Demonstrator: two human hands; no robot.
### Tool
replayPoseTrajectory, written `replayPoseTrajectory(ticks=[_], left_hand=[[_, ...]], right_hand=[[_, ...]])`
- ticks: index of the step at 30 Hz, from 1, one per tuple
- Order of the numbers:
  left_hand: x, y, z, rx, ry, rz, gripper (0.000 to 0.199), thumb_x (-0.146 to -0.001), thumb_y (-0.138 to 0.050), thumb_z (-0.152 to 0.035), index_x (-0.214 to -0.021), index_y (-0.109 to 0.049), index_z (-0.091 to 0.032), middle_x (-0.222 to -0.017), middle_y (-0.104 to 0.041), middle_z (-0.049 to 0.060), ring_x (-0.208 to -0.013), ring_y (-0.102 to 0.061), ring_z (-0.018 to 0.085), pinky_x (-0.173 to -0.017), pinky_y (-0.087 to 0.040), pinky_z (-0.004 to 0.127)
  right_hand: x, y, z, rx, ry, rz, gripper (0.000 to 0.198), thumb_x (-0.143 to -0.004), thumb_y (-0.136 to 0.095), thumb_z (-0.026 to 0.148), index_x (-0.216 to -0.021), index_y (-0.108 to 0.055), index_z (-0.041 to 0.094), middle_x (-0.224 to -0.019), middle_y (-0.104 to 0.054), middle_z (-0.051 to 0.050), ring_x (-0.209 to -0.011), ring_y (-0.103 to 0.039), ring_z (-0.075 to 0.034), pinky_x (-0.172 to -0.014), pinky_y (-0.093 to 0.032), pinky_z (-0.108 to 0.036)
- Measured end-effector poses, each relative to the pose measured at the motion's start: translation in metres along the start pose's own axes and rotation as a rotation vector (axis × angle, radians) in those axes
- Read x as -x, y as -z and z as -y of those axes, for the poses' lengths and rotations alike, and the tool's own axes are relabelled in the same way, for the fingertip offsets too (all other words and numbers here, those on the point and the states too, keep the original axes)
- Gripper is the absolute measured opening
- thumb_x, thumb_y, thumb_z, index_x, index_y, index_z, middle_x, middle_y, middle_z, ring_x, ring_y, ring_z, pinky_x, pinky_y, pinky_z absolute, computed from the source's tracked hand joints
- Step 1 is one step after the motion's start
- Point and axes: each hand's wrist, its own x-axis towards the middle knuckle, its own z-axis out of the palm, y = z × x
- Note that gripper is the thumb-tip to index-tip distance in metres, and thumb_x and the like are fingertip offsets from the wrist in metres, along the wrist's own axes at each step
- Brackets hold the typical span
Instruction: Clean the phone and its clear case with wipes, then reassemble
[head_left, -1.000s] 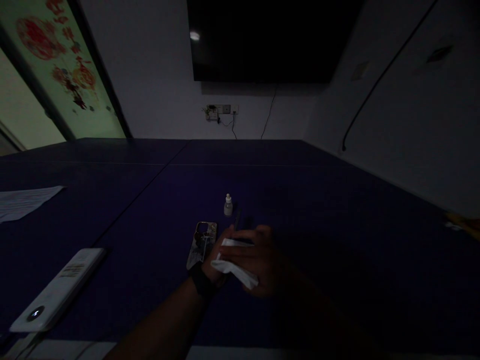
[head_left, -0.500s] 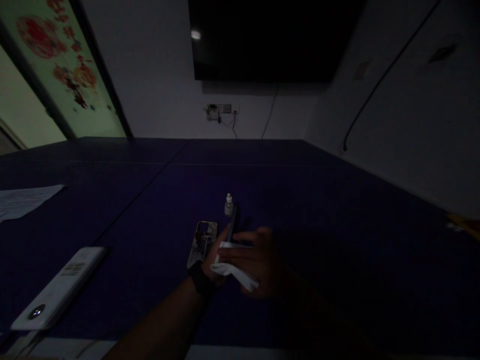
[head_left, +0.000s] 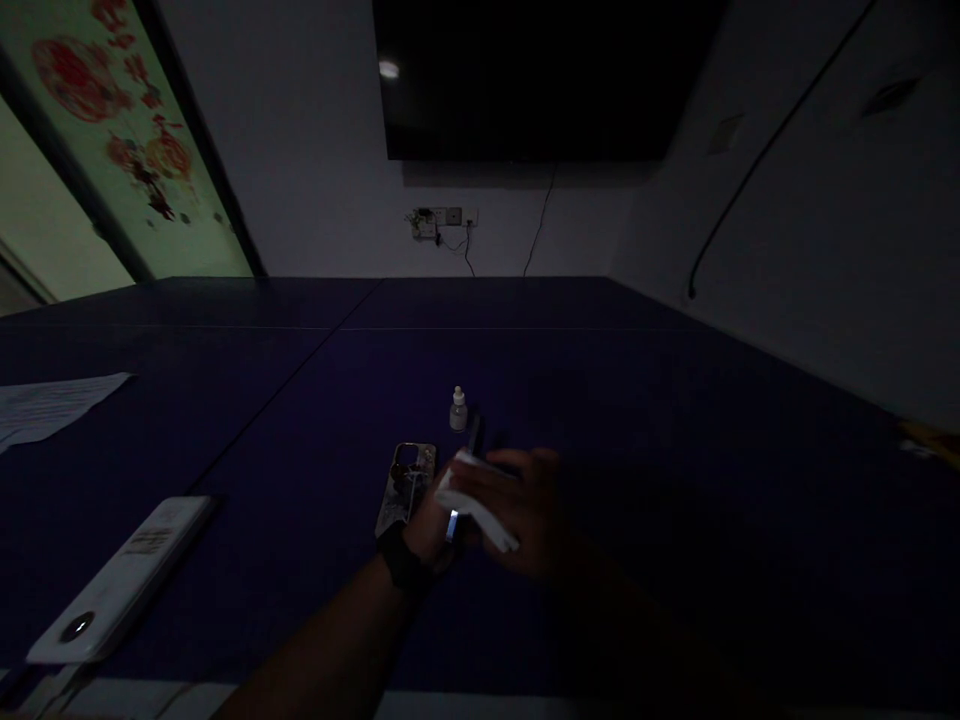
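Note:
In the head view, my left hand [head_left: 430, 522], with a dark band at its wrist, grips a dark phone [head_left: 475, 432] held on edge above the table. The phone's lower part catches a bright reflection, and its middle is hidden by cloth and fingers. My right hand [head_left: 525, 510] presses a folded white cloth [head_left: 487, 522] against the phone's face. A patterned phone case [head_left: 401, 492] lies just left of my left hand. Beyond the phone stands a small dropper bottle [head_left: 458, 412] with a white cap, upright.
A white power bank [head_left: 124, 580] with a cable lies on the blue table [head_left: 315, 400] at the left. Printed paper [head_left: 56, 405] sits farther back. A dark screen [head_left: 540, 80] hangs on the wall above sockets [head_left: 442, 218]. Something yellow [head_left: 930, 443] is at the right edge.
My right hand and the cloth have slid up along the phone, uncovering its lower part, where a bright reflection now shows. The phone's top has tipped slightly right. Case and bottle stay put.

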Motion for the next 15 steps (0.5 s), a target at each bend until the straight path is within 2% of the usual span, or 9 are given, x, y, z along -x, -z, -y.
replayPoseTrajectory(ticks=[2, 4, 6, 9, 11, 15], left_hand=[[0.001, -0.003, 0.006, -0.024, -0.006, 0.021, 0.048, -0.078, -0.073, -0.064, -0.075, -0.059, -0.018, -0.055, -0.052, -0.002, -0.047, -0.042, 0.009, -0.044, -0.026, 0.021], [0.000, -0.004, 0.010, -0.028, -0.003, 0.027, 0.050, -0.075, -0.075, -0.065, -0.074, -0.059, -0.018, -0.060, -0.054, -0.002, -0.048, -0.044, 0.009, -0.044, -0.026, 0.020], [-0.002, -0.003, 0.010, 0.014, 0.000, -0.010, 0.049, -0.075, -0.076, -0.062, -0.070, -0.055, -0.018, -0.058, -0.051, -0.003, -0.049, -0.044, 0.009, -0.045, -0.027, 0.020], [-0.007, -0.001, 0.004, 0.100, 0.064, -0.066, 0.050, -0.082, -0.073, -0.056, -0.061, -0.046, -0.020, -0.047, -0.036, -0.006, -0.044, -0.036, 0.007, -0.045, -0.025, 0.021], [-0.007, -0.002, 0.001, 0.121, 0.069, -0.080, 0.050, -0.085, -0.070, -0.054, -0.059, -0.045, -0.020, -0.045, -0.032, -0.006, -0.044, -0.033, 0.007, -0.045, -0.026, 0.022], [-0.004, -0.010, 0.003, 0.029, -0.136, -0.080, 0.043, -0.080, -0.075, -0.059, -0.079, -0.061, -0.018, -0.058, -0.053, -0.003, -0.055, -0.052, 0.012, -0.045, -0.033, 0.021]], right_hand=[[0.001, 0.002, -0.005, 0.115, -0.159, -0.058, 0.064, -0.087, -0.060, 0.028, -0.150, -0.053, 0.030, -0.144, -0.065, -0.004, -0.118, -0.055, -0.033, -0.094, -0.040, -0.047], [0.002, 0.003, -0.008, 0.127, -0.184, -0.055, 0.067, -0.085, -0.059, 0.026, -0.151, -0.052, 0.029, -0.143, -0.065, -0.005, -0.118, -0.056, -0.033, -0.094, -0.040, -0.047], [0.002, 0.003, -0.008, 0.068, -0.085, -0.003, 0.066, -0.084, -0.059, 0.029, -0.150, -0.053, 0.028, -0.140, -0.068, -0.004, -0.116, -0.057, -0.031, -0.092, -0.040, -0.046], [0.000, 0.002, -0.004, -0.050, 0.143, 0.098, 0.060, -0.087, -0.059, 0.033, -0.147, -0.056, 0.029, -0.135, -0.072, 0.001, -0.118, -0.057, -0.029, -0.090, -0.039, -0.044], [-0.002, 0.003, -0.002, -0.066, 0.183, 0.113, 0.059, -0.088, -0.059, 0.031, -0.147, -0.056, 0.029, -0.136, -0.071, 0.001, -0.120, -0.057, -0.029, -0.090, -0.038, -0.045], [-0.005, 0.010, -0.006, 0.073, -0.052, 0.035, 0.062, -0.088, -0.060, 0.026, -0.150, -0.052, 0.029, -0.142, -0.067, -0.003, -0.112, -0.059, -0.030, -0.089, -0.038, -0.046]])
